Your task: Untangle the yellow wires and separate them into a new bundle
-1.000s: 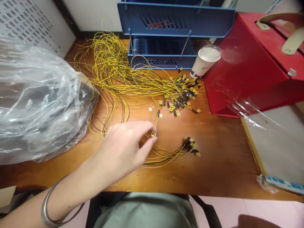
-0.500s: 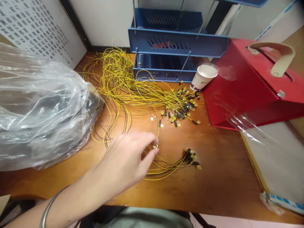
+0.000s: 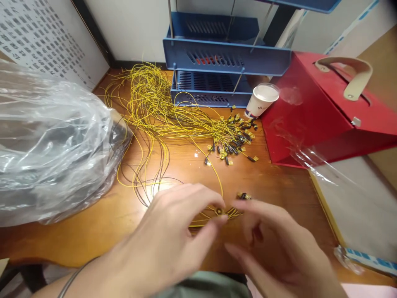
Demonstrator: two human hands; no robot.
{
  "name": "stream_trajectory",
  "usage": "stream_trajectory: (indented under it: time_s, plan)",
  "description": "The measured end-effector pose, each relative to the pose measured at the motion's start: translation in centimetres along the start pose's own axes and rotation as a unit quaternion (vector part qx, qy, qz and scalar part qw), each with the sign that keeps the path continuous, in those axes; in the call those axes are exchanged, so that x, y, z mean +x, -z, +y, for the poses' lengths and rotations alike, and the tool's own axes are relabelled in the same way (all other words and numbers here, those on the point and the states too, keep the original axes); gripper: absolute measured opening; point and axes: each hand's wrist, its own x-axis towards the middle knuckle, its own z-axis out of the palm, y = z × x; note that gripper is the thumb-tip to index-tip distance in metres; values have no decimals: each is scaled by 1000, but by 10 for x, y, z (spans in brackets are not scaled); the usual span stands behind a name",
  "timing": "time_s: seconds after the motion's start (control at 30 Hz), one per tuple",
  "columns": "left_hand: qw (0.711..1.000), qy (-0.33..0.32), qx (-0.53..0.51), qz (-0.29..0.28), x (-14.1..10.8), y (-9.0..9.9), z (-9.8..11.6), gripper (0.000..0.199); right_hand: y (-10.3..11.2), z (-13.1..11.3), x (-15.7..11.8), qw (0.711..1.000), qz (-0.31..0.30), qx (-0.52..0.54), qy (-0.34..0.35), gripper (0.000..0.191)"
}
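My left hand point(image 3: 173, 231) is closed in a pinch on a small brass-coloured fitting point(image 3: 219, 211) with a round hole in its end. A yellow wire point(image 3: 221, 182) runs up from near that fitting. Facing it from the right is my right hand point(image 3: 279, 244), thumb and forefinger apart, slightly blurred by motion. Behind both hands a small bunch of wires with black-sleeved ends point(image 3: 244, 196) lies on the table, partly hidden. Farther back spreads a large tangle of yellow and black wires point(image 3: 155, 99), with many black-sleeved ends point(image 3: 232, 145) at its right.
A clear plastic bag point(image 3: 56, 157) bulges on the left of the wooden table point(image 3: 288, 186). At the back stand a blue tiered rack point(image 3: 226, 58) and a paper cup point(image 3: 262, 99). A red box point(image 3: 297, 111) with a beige handle is at the right, beside a pale board point(image 3: 350, 207).
My right hand has come into view from the lower right, close to the left. My left hand has moved slightly right and down with the fitting; the view has shifted a little.
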Motion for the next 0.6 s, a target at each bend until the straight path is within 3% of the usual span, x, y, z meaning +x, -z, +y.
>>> stream_trajectory:
  time_s: [0.17, 0.3, 0.4, 0.47, 0.53, 0.6]
  plan:
    - [995, -22, -95, 19, 1, -2, 13, 9, -6, -1, 21, 996, 49, -50, 47, 48]
    - [989, -29, -145, -5, 0, 1, 16, 16, -4, 3, 23, 998, 32, -1, 63, 25]
    - [973, 37, -226, 17, 4, 5, 8, 28, -1, 6, 22, 995, 74, -16, 58, 20]
    - [930, 146, -321, 101, 11, 9, -3, 34, 0, 7, 21, 992, 110, -45, 45, 20]
    - [864, 255, -399, 173, 21, 13, -17, 36, 1, 8, 18, 992, 120, -42, 27, 19]
    - [813, 334, -444, 177, 32, 16, -28, 35, 2, 8, 15, 992, 124, -17, 20, 20]
